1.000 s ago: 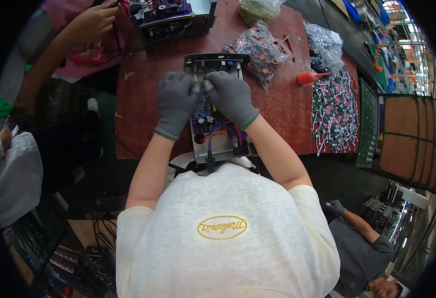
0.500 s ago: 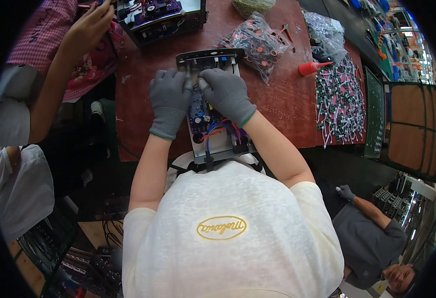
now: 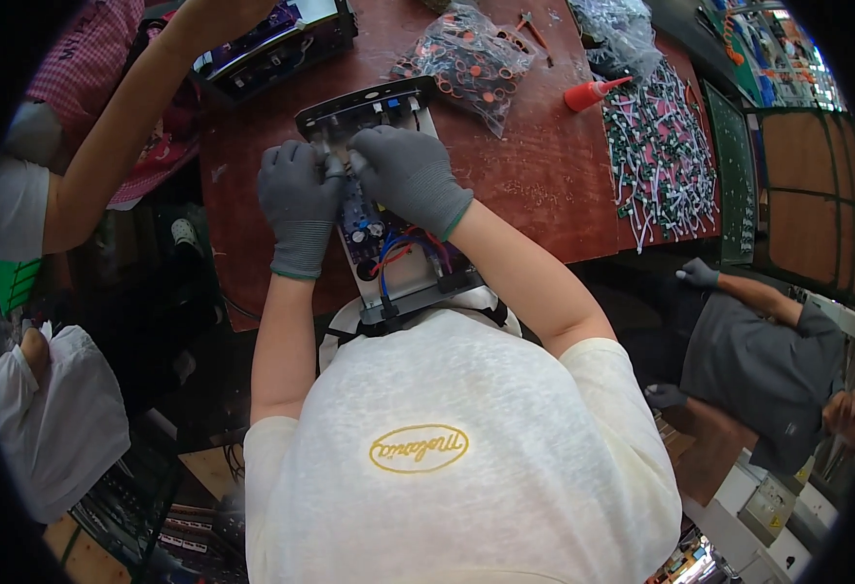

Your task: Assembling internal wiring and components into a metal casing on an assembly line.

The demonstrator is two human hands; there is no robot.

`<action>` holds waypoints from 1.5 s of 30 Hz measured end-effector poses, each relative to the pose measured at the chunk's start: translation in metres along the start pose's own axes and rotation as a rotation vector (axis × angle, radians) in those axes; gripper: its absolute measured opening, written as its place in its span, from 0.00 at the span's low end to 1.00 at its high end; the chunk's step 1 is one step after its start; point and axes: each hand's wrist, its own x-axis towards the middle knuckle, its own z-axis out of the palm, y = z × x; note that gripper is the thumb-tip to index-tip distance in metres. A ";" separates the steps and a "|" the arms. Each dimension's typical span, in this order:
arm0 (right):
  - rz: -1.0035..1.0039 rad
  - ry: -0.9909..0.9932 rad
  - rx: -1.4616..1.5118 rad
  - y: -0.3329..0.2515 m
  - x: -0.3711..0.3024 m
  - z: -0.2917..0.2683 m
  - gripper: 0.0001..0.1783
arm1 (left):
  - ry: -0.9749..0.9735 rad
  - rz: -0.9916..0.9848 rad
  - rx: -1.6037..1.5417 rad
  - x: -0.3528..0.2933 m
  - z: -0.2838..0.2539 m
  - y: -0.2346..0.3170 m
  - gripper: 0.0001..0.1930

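Note:
An open electronics chassis, a pale metal tray with a dark perforated end panel, lies in front of me at the table's edge. In it sit a purple circuit board and red and blue wires. Both my hands wear grey knit gloves. My left hand is at the left side of the chassis, fingers curled and thumb turned inward. Over the far right part, my right hand bends down with its fingertips pinched close to the left thumb. Whatever they pinch is too small and covered to make out.
Beyond the chassis lie a bag of black and orange rings, pliers and a red bottle. Many small wired boards cover the right side. Another unit and a co-worker's arm are at left; another person is at right.
The whole view has shifted, so table and chassis appear farther left and slightly turned. My hands stay at the same part of the chassis. The person at right shows a second gloved hand.

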 end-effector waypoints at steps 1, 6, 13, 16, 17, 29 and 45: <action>-0.004 0.006 0.002 0.001 0.000 0.000 0.07 | 0.011 0.008 -0.012 0.000 0.002 -0.001 0.07; -0.013 0.014 0.008 0.001 -0.001 0.001 0.08 | -0.002 0.063 -0.031 0.005 -0.004 0.000 0.07; -0.006 0.008 0.001 0.001 -0.001 0.000 0.08 | -0.104 0.084 -0.050 0.011 -0.008 -0.006 0.09; -0.010 0.018 0.016 0.001 0.000 0.000 0.08 | -0.100 0.069 -0.044 0.010 -0.008 -0.007 0.08; -0.010 0.014 0.028 0.001 0.000 -0.001 0.08 | -0.096 0.058 -0.035 0.009 -0.007 -0.007 0.08; -0.201 0.086 -0.108 0.009 0.053 -0.023 0.15 | -0.020 0.036 0.035 0.001 -0.002 -0.003 0.08; -0.252 0.027 0.207 0.028 0.052 -0.034 0.14 | -0.022 0.005 0.026 0.004 -0.009 0.004 0.08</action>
